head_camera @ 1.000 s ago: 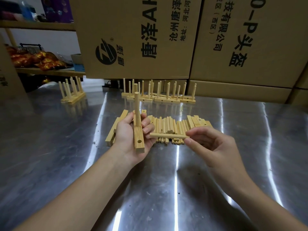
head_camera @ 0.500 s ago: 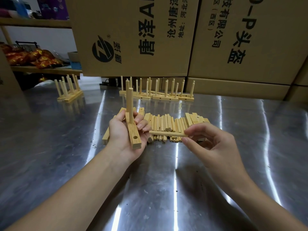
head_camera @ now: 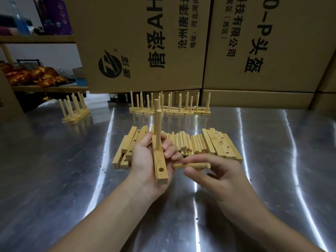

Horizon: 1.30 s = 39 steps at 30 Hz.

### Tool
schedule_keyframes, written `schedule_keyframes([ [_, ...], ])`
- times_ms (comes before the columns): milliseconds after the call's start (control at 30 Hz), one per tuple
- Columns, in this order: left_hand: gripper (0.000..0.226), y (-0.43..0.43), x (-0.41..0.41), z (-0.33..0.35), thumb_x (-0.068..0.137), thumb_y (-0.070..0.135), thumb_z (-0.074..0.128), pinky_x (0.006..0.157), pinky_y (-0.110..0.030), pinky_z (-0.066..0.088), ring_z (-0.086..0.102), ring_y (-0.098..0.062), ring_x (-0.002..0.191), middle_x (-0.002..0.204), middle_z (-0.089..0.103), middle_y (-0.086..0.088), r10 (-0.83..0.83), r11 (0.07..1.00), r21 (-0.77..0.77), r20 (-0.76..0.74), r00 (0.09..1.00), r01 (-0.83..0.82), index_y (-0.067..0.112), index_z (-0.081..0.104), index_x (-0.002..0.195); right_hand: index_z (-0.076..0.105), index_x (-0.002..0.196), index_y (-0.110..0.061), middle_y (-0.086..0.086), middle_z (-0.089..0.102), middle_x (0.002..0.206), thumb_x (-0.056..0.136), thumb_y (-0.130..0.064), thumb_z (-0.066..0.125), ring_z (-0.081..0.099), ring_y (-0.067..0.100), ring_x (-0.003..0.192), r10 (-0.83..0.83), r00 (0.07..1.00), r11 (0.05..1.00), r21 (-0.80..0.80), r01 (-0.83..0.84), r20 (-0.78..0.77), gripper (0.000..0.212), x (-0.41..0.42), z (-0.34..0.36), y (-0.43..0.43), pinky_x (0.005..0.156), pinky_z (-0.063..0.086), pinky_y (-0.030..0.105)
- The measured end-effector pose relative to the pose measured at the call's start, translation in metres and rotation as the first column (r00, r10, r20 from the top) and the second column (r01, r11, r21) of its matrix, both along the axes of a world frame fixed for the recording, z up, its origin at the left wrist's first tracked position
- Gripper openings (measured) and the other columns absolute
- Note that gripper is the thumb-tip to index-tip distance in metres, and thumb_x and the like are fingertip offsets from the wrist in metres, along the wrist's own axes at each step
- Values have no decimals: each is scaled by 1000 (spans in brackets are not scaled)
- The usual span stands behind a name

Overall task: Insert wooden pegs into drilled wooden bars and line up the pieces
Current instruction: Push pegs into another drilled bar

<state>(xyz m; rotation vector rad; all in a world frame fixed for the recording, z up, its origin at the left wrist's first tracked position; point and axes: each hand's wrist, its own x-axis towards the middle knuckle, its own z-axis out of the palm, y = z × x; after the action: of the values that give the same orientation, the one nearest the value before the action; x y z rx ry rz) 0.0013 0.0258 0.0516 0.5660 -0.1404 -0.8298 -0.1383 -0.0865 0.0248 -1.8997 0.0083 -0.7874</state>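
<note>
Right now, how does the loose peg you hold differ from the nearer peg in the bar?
Nearer seated peg stands upright; loose peg lies roughly level. Nearer seated peg is fixed in the bar gripped by the left hand; loose peg is pinched by the right hand. Both are round pale wood.

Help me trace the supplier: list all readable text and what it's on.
"唐泽AH", cut off: left cardboard box, printed sideways.
"沧州唐泽", cut off: same box.
"地址:河北河间": same box.
"-P头盔": right cardboard box.
"有限公司": same box.
"发区(西区)": same box.
Characters beside the round logo: too small to read.
</note>
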Motion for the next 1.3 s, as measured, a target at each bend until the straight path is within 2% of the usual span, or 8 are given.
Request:
schedule_keyframes([
  [167,40,1,6,-1,108,47,45,57,-26,32,38,-12,52,64,42,1,35,998,58,50,998,-38,14,59,90,69,103,-27,-2,73,89,108,-39,53,67,14,84,37,999,999,-14,-38,-32,21,0,5,1,73,53,31],
  [333,41,3,10,-5,104,56,53,58,-26,33,39,-11,56,67,44,2,28,989,136,175,984,-52,18,70,104,65,119,-46,-24,66,89,107,-55,46,63,4,80,-145,976,835,-550,34,-160,24,-9,3,-2,63,42,17],
  [467,50,2,6,-6,100,61,59,57,-24,35,41,-10,57,67,44,4,-58,983,183,277,959,6,21,70,73,61,113,-44,-31,61,81,106,-56,47,62,3,74,-126,976,831,-557,4,-180,20,-10,5,-2,60,43,17],
  [867,43,-1,4,-12,105,63,51,59,-30,35,41,-11,59,70,45,4,-76,968,239,580,811,-80,30,71,124,64,112,-41,-21,56,83,106,-47,54,53,0,73,-168,980,694,-718,41,-107,13,-13,7,6,59,43,23],
  [1033,43,0,-1,-10,109,58,44,61,-30,35,41,-11,59,70,43,3,-90,981,186,656,750,-45,28,67,130,58,89,-37,-26,49,66,107,-50,48,49,-2,61,-112,982,735,-678,-21,-152,24,-12,0,7,56,35,17],
  [1133,41,0,-7,-7,110,58,40,65,-32,36,41,-13,64,72,42,3,-117,973,216,768,630,-83,29,67,124,74,84,-16,-12,36,49,104,-52,54,30,8,47,95,900,986,-86,-145,-425,46,-11,1,9,49,21,26],
  [1200,40,0,-9,-7,110,57,40,66,-33,36,40,-14,67,73,41,2,-118,970,222,785,608,-98,30,67,121,78,85,-15,-5,33,48,103,-50,58,23,20,49,203,831,978,152,-143,-517,44,-10,5,8,51,15,36],
  [1300,40,0,-8,-7,111,54,40,63,-31,36,41,-12,63,71,42,2,-79,960,231,763,642,-157,26,67,119,72,87,-20,-9,39,54,103,-59,51,36,9,51,-28,903,948,-298,-112,-430,47,-11,5,8,51,26,30],
])
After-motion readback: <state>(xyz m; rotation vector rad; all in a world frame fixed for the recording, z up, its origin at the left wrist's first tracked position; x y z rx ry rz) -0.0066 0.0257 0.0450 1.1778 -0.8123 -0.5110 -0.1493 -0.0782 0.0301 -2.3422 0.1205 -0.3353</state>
